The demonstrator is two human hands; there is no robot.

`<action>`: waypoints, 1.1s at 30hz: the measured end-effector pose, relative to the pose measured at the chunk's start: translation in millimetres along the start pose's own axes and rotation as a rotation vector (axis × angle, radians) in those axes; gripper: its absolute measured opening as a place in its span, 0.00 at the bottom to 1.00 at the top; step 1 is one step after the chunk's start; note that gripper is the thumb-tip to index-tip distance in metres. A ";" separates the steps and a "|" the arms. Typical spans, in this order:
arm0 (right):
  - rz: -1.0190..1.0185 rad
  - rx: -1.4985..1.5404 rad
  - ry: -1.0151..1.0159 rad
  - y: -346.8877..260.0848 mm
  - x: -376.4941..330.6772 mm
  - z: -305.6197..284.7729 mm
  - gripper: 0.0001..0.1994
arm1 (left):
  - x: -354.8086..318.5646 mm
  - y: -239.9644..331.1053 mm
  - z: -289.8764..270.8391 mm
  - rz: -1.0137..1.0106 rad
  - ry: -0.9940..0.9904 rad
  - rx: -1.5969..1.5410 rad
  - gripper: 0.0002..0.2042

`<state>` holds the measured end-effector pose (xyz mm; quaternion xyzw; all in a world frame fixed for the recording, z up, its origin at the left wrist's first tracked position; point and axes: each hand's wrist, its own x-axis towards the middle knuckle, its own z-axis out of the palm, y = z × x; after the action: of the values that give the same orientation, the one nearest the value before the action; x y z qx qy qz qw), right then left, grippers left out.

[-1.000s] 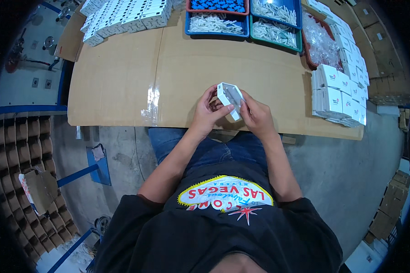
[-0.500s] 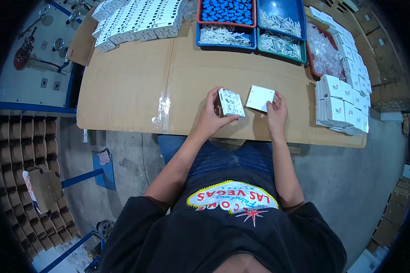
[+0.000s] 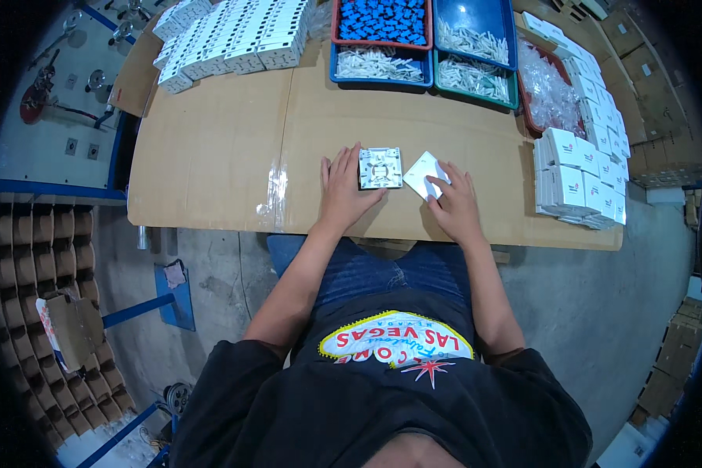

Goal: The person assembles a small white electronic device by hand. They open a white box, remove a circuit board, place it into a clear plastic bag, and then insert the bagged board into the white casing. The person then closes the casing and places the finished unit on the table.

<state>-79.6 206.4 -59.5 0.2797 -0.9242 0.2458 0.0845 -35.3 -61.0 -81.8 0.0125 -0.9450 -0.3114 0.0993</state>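
A square white plastic box (image 3: 381,168) lies on the cardboard-topped table in front of me, its inner side with moulded ribs and fittings facing up. My left hand (image 3: 342,189) holds it at the left edge, with the thumb along its near edge. Just to its right is a thin, plain white square cover (image 3: 423,176), turned cornerwise. My right hand (image 3: 455,201) has its fingers and thumb on the right side of this cover, gripping it close to the table. The box and cover nearly touch.
Stacked white boxes (image 3: 234,39) fill the far left. Trays at the back hold blue pieces (image 3: 382,22) and white slim parts (image 3: 378,64). A red tray of clear plastic bags (image 3: 550,90) and piles of white square covers (image 3: 577,175) stand at the right. Cardboard (image 3: 203,156) covers the table.
The box has gone from tilted in my left hand to flat on the table, inner side up. My right hand has lowered the cover and turned it cornerwise, closer to the box.
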 end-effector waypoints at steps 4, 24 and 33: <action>0.206 0.008 0.047 -0.6 8.0 3.7 0.22 | 4.6 -5.0 -0.5 0.038 0.033 0.026 0.50; 0.175 -0.026 0.275 20.3 -7.2 35.4 0.27 | -3.9 -15.2 10.0 0.042 0.150 0.034 0.48; 0.304 0.225 0.412 41.7 -6.5 36.8 0.24 | 0.5 -3.4 6.2 0.056 0.092 0.063 0.51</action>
<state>-98.2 221.2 -110.2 0.0898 -0.8858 0.4085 0.2011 -37.2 -60.2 -88.6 0.0032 -0.9487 -0.2778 0.1507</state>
